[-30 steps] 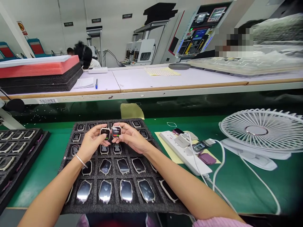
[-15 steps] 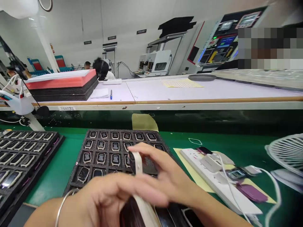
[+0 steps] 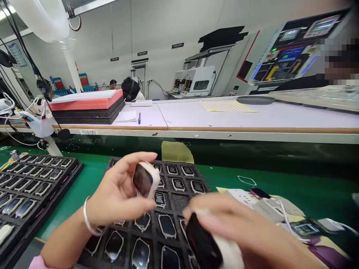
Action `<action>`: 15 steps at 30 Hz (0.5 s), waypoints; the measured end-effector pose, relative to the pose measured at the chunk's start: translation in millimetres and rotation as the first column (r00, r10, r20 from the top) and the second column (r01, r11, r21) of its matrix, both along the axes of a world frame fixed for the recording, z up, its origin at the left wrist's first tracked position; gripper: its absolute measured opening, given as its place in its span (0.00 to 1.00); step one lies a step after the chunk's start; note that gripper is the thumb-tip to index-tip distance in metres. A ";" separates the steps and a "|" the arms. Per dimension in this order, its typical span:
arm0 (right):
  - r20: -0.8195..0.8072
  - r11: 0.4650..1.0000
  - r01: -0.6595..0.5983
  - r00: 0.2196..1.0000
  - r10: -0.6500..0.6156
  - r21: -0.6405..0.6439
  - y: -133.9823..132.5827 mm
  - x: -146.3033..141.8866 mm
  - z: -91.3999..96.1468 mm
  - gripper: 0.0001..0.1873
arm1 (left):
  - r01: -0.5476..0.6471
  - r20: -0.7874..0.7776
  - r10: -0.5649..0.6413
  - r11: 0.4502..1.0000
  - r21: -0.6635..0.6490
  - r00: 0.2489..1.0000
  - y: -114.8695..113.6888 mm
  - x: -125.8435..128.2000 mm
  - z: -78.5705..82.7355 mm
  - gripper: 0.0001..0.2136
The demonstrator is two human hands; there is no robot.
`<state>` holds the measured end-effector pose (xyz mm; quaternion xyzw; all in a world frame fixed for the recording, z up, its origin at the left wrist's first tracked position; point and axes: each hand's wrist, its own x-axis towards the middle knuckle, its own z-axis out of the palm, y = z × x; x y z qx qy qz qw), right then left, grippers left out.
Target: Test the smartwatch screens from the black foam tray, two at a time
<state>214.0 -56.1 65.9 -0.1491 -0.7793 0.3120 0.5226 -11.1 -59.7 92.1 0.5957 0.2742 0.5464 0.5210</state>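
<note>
My left hand [image 3: 120,190] is closed on a smartwatch [image 3: 143,181] with a dark screen and a cream case, held up between thumb and fingers. My right hand [image 3: 224,216], blurred by motion, grips a second watch [image 3: 203,243] with a black screen and pale sides. Both hands are above a black foam tray [image 3: 179,203] whose square pockets hold several watches. In the far rows the watch screens [image 3: 178,184] show white text; in the near rows the screens [image 3: 167,226] are dark.
Another foam tray of watches [image 3: 42,201] lies at the left. On the right are a white power strip [image 3: 241,197], chargers, a cable and a purple piece [image 3: 331,256]. A raised shelf [image 3: 196,116] crosses behind, with a foam stack [image 3: 86,112] on it. People sit beyond.
My hands have moved apart. The left has lifted its watch away from the lower middle; the right has come nearer, toward the lower right, with a watch in it. The view has shifted left.
</note>
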 end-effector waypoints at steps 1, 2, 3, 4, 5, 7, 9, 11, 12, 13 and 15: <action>-0.021 0.994 -0.049 0.999 0.047 -0.098 9.7 -1.6 -2.9 0.24 | -0.053 -0.022 0.053 0.999 0.005 0.998 14.1 3.1 -7.3 0.27; -0.086 0.975 -0.115 0.991 0.100 -0.191 21.5 -4.1 -6.8 0.22 | -0.096 -0.032 0.095 0.995 -0.004 0.995 27.8 6.1 -15.9 0.27; -0.189 0.935 -0.162 0.976 0.106 -0.317 35.0 -7.3 -11.7 0.22 | -0.123 -0.051 0.121 0.992 -0.041 0.991 40.8 8.7 -25.6 0.27; -0.258 0.862 -0.231 0.958 0.122 -0.451 49.5 -11.0 -17.8 0.23 | -0.153 -0.070 0.147 0.985 -0.085 0.987 52.5 10.5 -35.8 0.28; -0.320 0.778 -0.293 0.939 0.125 -0.556 64.0 -15.1 -25.0 0.26 | -0.185 -0.090 0.175 0.975 -0.124 0.981 62.9 11.5 -46.2 0.28; -0.417 0.627 -0.384 0.903 0.103 -0.678 89.9 -23.5 -41.4 0.31 | -0.226 -0.124 0.206 0.958 -0.176 0.971 79.3 10.6 -65.4 0.29; -0.454 0.507 -0.435 0.886 0.094 -0.744 108.0 -31.1 -57.5 0.31 | -0.258 -0.145 0.231 0.944 -0.204 0.962 89.8 6.9 -80.2 0.29; -0.475 0.430 -0.462 0.876 0.084 -0.775 117.5 -36.5 -70.2 0.30 | -0.279 -0.148 0.250 0.934 -0.226 0.957 95.7 2.6 -89.6 0.29; -0.483 0.402 -0.470 0.872 0.075 -0.786 119.8 -38.2 -74.9 0.29 | -0.286 -0.143 0.258 0.929 -0.237 0.956 97.4 0.7 -92.6 0.29; -0.490 0.374 -0.476 0.869 0.065 -0.796 121.0 -39.1 -78.4 0.28 | -0.286 -0.135 0.259 0.925 -0.250 0.956 98.5 -0.7 -94.9 0.29; -0.497 0.320 -0.485 0.866 0.049 -0.814 122.1 -39.4 -83.0 0.25 | -0.273 -0.113 0.251 0.919 -0.286 0.961 99.6 -2.2 -97.7 0.31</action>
